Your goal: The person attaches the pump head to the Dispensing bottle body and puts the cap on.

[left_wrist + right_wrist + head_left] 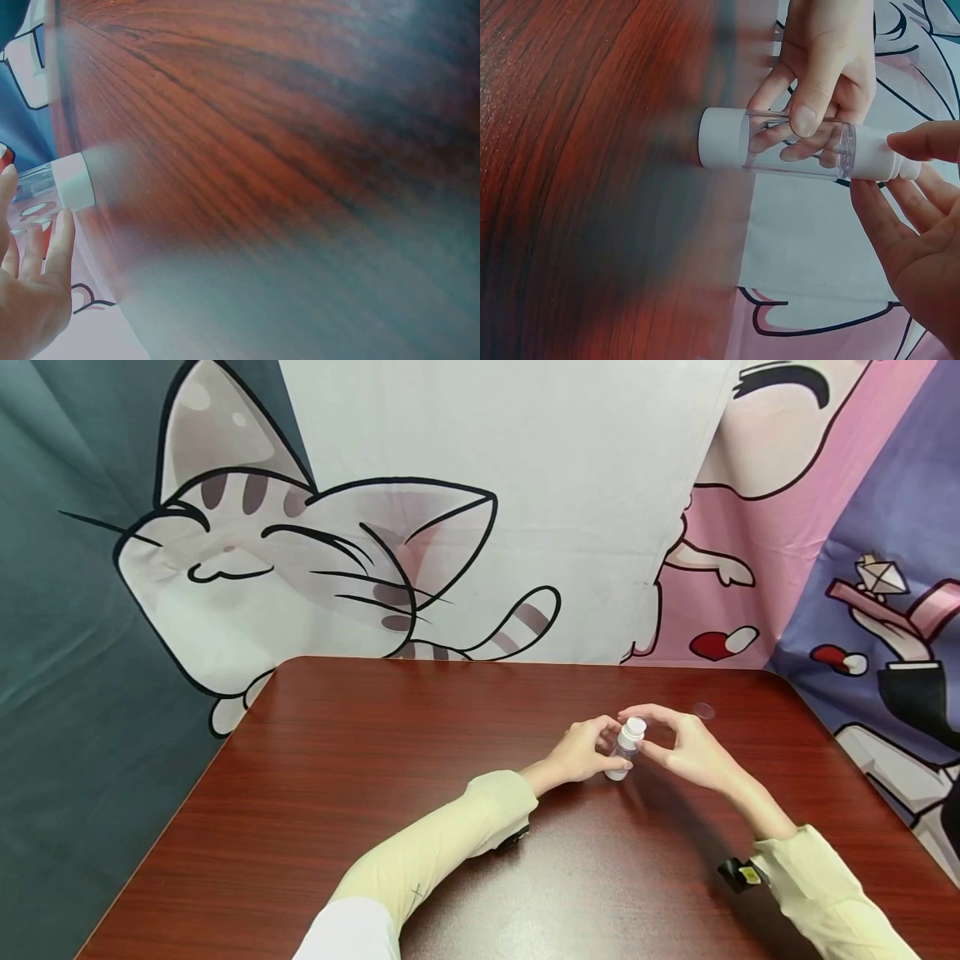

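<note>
A small clear bottle [627, 743] with a white base and white top is held upright over the right half of the table. My left hand [579, 750] grips its clear body from the left, the thumb laid across the near side. From the right, my right hand [693, 752] pinches the white collar [874, 154] between thumb and fingers. In the right wrist view the left fingers show through the transparent wall, and the white base [724, 139] sits at the bottle's lower end. The left wrist view shows that white base [73, 182] close to the tabletop.
A thin clear round piece [703, 711] lies on the brown wood-grain table [337, 793], behind the right hand. Beyond the back edge hangs a cloth [465, 427] printed with cartoon animals.
</note>
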Action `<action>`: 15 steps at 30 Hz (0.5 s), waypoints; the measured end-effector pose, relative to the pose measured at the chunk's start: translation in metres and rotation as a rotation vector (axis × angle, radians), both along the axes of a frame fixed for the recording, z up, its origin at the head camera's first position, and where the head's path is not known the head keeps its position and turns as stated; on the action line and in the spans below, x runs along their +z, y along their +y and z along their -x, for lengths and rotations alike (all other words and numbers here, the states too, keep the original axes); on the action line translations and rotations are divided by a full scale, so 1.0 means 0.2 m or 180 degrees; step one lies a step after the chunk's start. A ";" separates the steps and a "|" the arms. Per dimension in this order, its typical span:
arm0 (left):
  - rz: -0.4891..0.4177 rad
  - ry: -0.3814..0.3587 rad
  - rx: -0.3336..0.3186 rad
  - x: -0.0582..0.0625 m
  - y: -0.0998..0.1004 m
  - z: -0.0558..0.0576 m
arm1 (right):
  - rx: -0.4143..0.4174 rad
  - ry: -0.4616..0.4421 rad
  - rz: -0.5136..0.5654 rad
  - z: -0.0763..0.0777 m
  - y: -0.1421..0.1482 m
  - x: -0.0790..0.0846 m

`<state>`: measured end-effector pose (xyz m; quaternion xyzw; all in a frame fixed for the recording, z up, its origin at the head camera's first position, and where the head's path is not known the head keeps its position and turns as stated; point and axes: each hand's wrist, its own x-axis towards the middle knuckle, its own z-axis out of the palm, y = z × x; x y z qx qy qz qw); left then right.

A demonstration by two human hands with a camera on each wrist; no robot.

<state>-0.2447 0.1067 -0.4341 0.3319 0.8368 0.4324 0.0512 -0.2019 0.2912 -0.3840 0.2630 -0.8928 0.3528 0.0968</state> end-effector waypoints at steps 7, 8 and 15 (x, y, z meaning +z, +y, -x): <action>0.0001 -0.0023 -0.0011 0.00 0.00 0.00 | -0.0026 -0.0025 0.0006 0.00 0.01 -0.01; -0.0003 -0.0027 -0.0010 0.00 0.00 0.00 | -0.0030 -0.0032 0.0009 0.00 0.01 -0.01; -0.0039 -0.0033 -0.0010 -0.01 0.00 0.00 | -0.0100 -0.0010 0.0059 0.00 0.01 -0.02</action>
